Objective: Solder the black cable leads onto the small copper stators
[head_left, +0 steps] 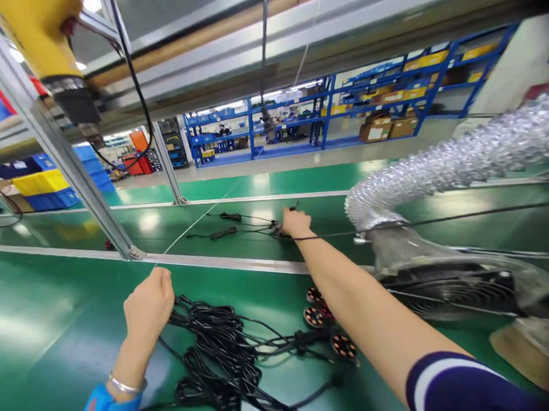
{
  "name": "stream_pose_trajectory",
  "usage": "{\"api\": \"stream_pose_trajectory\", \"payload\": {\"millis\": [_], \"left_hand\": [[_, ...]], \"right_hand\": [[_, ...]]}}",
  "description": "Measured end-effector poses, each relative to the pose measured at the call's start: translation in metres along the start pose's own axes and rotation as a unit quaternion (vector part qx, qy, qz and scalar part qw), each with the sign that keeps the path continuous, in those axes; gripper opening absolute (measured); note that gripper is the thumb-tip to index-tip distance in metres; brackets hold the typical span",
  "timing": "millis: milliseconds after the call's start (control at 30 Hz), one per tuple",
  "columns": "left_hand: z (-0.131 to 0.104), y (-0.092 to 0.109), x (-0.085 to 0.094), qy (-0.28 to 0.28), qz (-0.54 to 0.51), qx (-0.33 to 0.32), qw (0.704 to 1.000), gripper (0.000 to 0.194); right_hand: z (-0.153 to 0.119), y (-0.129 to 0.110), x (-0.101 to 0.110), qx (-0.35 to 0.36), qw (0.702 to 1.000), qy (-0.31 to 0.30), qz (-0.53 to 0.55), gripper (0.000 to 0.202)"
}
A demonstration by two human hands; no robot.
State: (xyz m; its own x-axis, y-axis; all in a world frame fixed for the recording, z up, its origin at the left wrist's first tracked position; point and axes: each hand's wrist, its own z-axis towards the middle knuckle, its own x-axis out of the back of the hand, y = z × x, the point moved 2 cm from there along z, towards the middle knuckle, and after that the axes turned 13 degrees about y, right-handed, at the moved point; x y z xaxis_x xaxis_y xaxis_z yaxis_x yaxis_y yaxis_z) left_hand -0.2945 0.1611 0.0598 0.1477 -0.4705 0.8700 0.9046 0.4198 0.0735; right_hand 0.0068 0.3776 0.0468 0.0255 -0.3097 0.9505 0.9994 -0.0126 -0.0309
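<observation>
My left hand [148,298] is closed above the near green surface, and a thin white string [193,225] runs from its fingers away to the back right. My right hand [296,221] reaches over the metal strip, its fingers closed around the end of some black cables [257,228]; a small dark part there is mostly hidden. Between my arms lies a heap of bundled black cords [216,325]. Several round motors [344,345] with copper windings sit beside my right forearm, partly covered by it.
A yellow power tool [48,52] hangs at upper left beside an aluminium post [79,160]. To the right, a silver flexible duct [420,173] joins a clear hood [400,248] with a dark fan-like grille. Blue shelving [252,130] stands behind.
</observation>
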Motion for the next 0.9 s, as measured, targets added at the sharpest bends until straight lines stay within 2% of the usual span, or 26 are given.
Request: {"api": "stream_pose_trajectory", "payload": {"millis": [167,267,333,433,500,533,600,633,700,767,900], "left_hand": [[-0.001,-0.001,0.002,-0.014,-0.065,-0.007,0.998,0.044],[-0.013,0.013,0.008,-0.058,-0.173,-0.036,0.983,0.042],[-0.027,0.038,0.013,-0.113,-0.238,-0.078,0.962,0.041],[-0.052,0.097,0.016,-0.224,-0.267,-0.197,0.916,0.040],[-0.066,0.140,0.011,-0.272,-0.247,-0.283,0.886,0.048],[-0.069,0.160,0.007,-0.272,-0.229,-0.311,0.881,0.057],[-0.071,0.190,-0.006,-0.273,-0.214,-0.331,0.877,0.074],[-0.070,0.201,-0.012,-0.280,-0.208,-0.338,0.874,0.078],[-0.065,0.213,-0.025,-0.302,-0.198,-0.352,0.864,0.074],[-0.059,0.218,-0.032,-0.320,-0.192,-0.364,0.853,0.064],[-0.054,0.222,-0.027,-0.333,-0.185,-0.380,0.843,0.054]], "right_hand": [[-0.001,-0.009,0.055,0.082,0.995,-0.039,-0.041,0.035],[-0.030,0.006,0.099,0.146,0.987,-0.042,-0.059,0.031],[-0.070,0.029,0.125,0.195,0.978,-0.022,-0.065,0.025],[-0.146,0.078,0.145,0.269,0.961,0.011,-0.062,0.025],[-0.196,0.112,0.147,0.348,0.931,0.111,-0.002,0.012],[-0.220,0.127,0.144,0.382,0.908,0.160,0.058,0.008],[-0.260,0.154,0.133,0.410,0.869,0.221,0.168,0.010],[-0.276,0.165,0.125,0.407,0.859,0.234,0.204,0.012],[-0.303,0.181,0.108,0.400,0.846,0.254,0.244,0.016],[-0.322,0.192,0.092,0.392,0.834,0.270,0.278,0.020],[-0.339,0.208,0.066,0.384,0.819,0.287,0.314,0.019]]}}
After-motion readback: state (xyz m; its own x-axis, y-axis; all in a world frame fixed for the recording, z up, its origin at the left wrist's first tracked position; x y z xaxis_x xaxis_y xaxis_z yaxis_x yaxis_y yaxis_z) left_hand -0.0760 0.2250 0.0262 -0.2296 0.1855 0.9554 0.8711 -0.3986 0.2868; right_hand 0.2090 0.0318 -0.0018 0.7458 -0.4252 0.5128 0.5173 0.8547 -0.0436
